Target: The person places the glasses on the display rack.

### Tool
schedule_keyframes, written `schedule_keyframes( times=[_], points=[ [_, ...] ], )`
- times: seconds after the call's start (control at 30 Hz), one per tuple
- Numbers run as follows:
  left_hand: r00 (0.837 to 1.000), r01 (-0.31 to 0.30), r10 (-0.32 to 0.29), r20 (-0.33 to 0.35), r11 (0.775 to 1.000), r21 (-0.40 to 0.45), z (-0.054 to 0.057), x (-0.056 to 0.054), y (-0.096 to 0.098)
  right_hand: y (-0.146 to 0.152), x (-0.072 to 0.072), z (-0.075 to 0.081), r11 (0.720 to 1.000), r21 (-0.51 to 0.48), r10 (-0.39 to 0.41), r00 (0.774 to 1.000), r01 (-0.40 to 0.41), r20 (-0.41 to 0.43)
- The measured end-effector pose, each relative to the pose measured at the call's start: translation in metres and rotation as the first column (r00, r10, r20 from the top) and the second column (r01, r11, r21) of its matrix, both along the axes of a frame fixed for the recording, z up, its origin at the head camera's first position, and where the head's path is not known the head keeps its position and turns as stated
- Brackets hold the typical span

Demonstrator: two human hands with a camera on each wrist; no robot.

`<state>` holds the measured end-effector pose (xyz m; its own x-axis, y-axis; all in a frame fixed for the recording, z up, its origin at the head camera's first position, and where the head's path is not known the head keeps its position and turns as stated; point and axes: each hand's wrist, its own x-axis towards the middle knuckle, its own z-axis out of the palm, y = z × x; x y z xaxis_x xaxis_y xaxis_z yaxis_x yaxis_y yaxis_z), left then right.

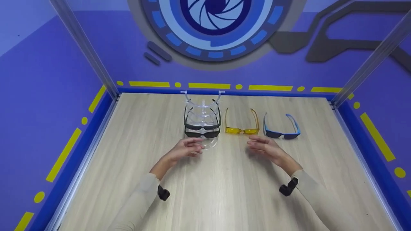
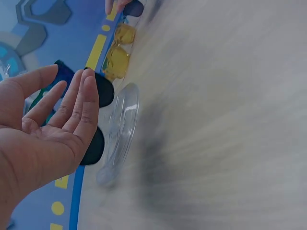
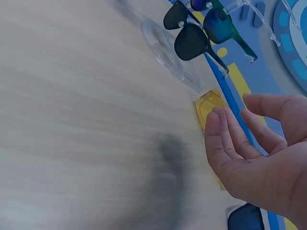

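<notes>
My left hand (image 1: 184, 149) is held in the air in front of a clear plastic glasses stand (image 1: 203, 104), fingers loosely bent and holding nothing. Two pairs of sunglasses hang on the stand: black sunglasses (image 1: 194, 135) on the lower level, and a dark pair with blue-green lenses (image 3: 218, 26) above. The stand's round clear base (image 2: 125, 117) shows beside my left fingers. Relaxed and bare, my right hand (image 1: 269, 150) hovers just in front of yellow glasses (image 1: 250, 131), partly hiding them in the right wrist view. Blue-framed sunglasses (image 1: 290, 136) lie to their right.
The wooden table (image 1: 221, 192) is bounded by a purple-blue back wall (image 1: 179, 72) and two side walls. Metal posts (image 1: 88, 48) rise at the back corners. The stand's upper arms (image 1: 220, 96) carry no glasses.
</notes>
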<state>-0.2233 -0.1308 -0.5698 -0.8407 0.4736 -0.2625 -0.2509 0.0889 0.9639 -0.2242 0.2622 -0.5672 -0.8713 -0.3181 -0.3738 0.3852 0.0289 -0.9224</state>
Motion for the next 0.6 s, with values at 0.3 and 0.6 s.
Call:
schedule_keyframes(
  times=[0.3,0.6],
  points=[
    [0.997,0.056,-0.057,0.041,0.998,0.027,-0.012,0.000,0.037,0.026,0.010,-0.005,0.999,0.005,-0.033,0.998,0.032,0.050],
    [0.994,0.031,-0.039,0.102,0.997,0.077,-0.024,-0.006,0.071,0.049,0.017,-0.011,0.999,-0.029,-0.039,0.997,0.041,0.071]
  ],
)
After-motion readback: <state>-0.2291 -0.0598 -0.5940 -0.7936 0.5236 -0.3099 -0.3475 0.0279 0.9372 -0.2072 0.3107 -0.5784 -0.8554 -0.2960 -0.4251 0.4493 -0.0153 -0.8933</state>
